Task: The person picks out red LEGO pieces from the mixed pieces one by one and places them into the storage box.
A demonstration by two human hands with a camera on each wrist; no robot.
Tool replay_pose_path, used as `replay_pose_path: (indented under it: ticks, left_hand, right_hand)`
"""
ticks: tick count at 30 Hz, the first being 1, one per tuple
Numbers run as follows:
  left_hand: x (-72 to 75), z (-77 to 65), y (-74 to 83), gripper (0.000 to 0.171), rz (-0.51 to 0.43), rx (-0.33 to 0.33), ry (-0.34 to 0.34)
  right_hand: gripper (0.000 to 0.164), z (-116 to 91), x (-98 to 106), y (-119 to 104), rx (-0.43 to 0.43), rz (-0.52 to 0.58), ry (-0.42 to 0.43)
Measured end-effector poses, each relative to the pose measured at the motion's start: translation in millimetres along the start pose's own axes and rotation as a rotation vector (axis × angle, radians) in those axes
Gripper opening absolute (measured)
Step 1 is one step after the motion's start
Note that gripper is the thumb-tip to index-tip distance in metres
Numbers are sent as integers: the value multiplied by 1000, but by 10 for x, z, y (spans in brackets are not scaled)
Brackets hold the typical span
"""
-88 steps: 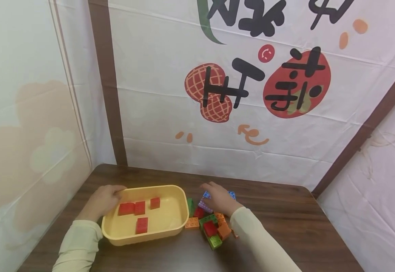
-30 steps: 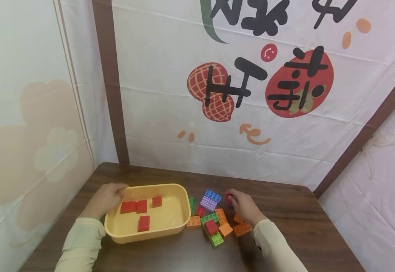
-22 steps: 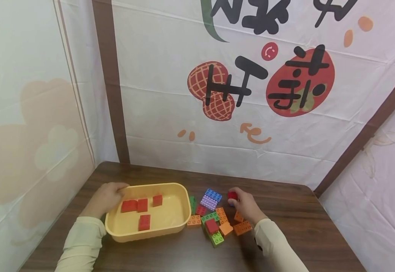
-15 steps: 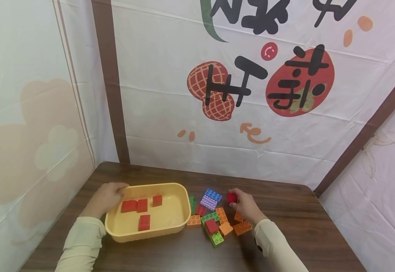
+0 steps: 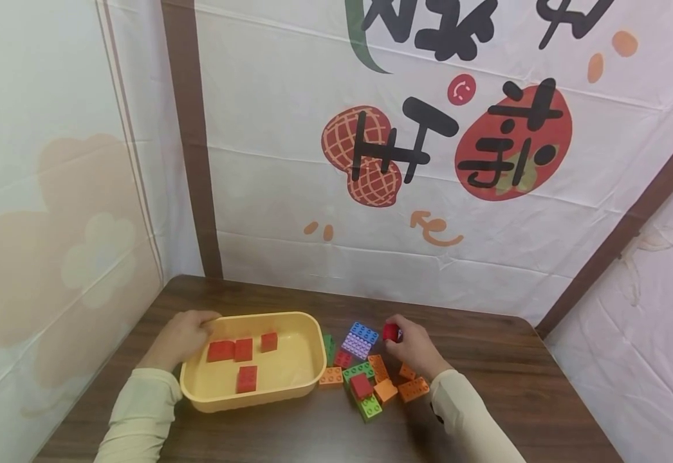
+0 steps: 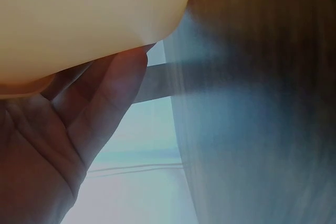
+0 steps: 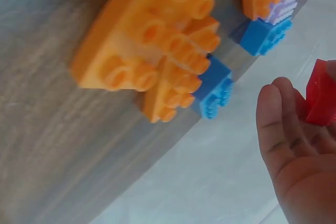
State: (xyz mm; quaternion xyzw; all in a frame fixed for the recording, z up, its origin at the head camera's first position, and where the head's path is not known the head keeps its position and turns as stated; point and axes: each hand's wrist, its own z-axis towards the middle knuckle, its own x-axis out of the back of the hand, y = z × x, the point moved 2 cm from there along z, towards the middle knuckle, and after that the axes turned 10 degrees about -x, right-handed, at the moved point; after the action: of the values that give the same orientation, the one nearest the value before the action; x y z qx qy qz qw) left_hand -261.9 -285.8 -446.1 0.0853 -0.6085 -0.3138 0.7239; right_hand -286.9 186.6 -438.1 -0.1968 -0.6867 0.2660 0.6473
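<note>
My left hand grips the left end of a yellow plastic tray, thumb at the rim. In the left wrist view, fingers lie against the outside of the tray wall. Several red toy bricks lie apart inside the tray. On the right, my right hand pinches a red brick between thumb and fingers. The right wrist view shows this red brick held clear of the other bricks, its thumb side cut off by the frame edge.
Right of the tray lies a loose pile: a blue brick, a purple brick, a green brick under a red one, a lime brick and several orange bricks. A fabric wall stands behind the brown table.
My right hand has moved right from over the pile, now with a red brick in its fingers, and has turned the brick and shifted slightly left. The left hand stays on the tray.
</note>
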Motion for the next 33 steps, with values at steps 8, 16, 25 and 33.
replay_pose_path:
  ticks: [8,16,25,33]
  left_hand:
    - [13,-6,6,33,-3,1,-5]
    - [1,-17,-11,34,-14,16,-12]
    - [-19,-10,-47,34,-18,10,-1]
    - [-21,-11,-39,34,-18,12,2]
  right_hand:
    - [36,-33,-3,-327,85,14,-86]
    - [35,-85,-11,-713,198,19,-159]
    - [34,-72,-126,-1030,248,-4,-176]
    - [33,-95,-263,-1272,294,-105,-154]
